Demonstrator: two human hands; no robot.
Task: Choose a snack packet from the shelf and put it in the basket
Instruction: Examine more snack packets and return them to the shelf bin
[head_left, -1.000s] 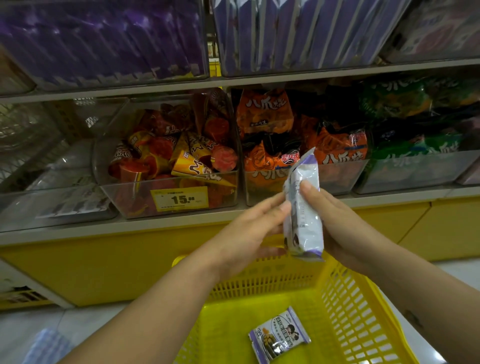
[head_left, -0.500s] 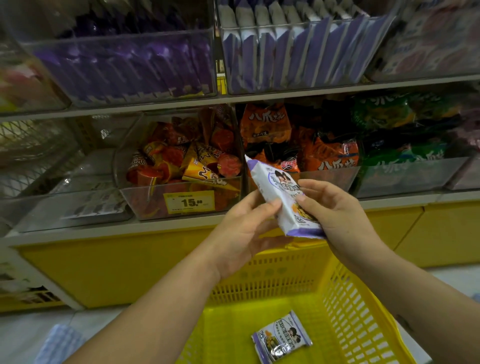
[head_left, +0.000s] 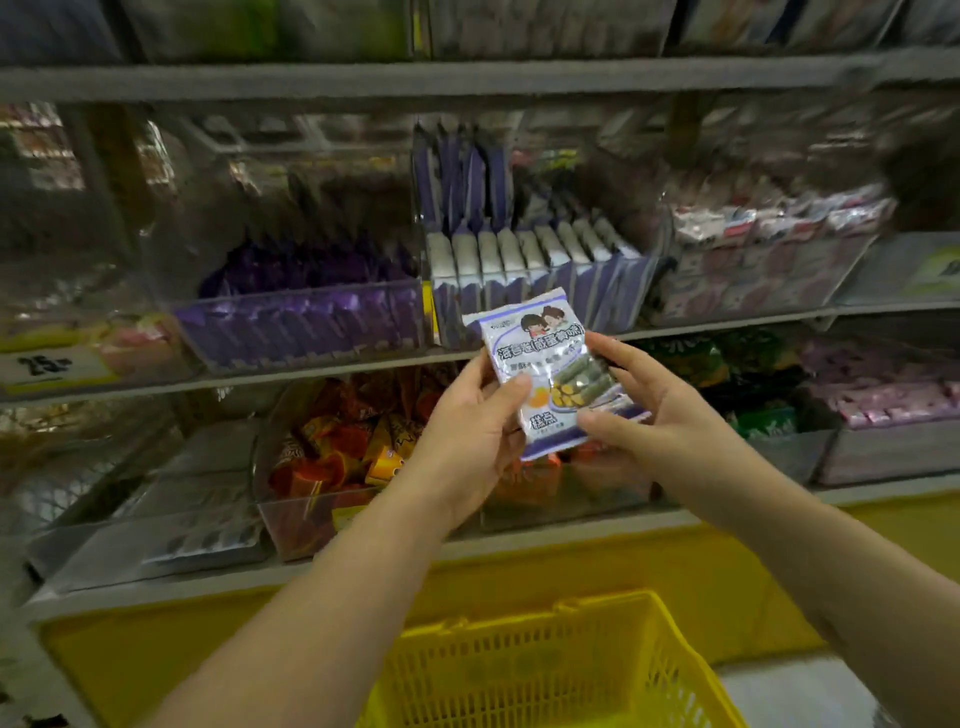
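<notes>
Head view: two hands hold a snack packet up in front of the shelf.
The packet stands on end, long side running up and down, top tipped a little left, picture side facing us. The left hand pinches its left edge, thumb on the front. The right hand curls round its right edge and bottom. The yellow basket sits well below.

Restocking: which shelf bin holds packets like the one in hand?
The middle bin, behind the held packet: whitish packs; the left bin holds dark purple, the right bin pinkish.
</notes>
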